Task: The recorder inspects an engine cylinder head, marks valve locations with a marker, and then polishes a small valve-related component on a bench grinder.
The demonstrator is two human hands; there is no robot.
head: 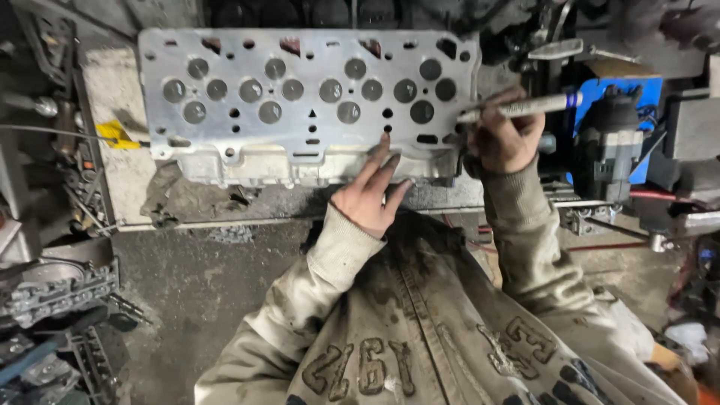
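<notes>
- The left hand (371, 196) lies open, fingertips touching the front edge of the cylinder head (307, 105).
- The right hand (506, 139) grips a marker (521, 108), its tip at the head's right edge.
- The head is flat, pale metal with many round holes.

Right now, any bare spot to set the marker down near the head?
Bare bench strip in front of the cylinder head, left of the left hand. Grey patch off the head's left edge, above the yellow tag. Crowded: right of the right hand holding the marker, around the black tool.
</notes>
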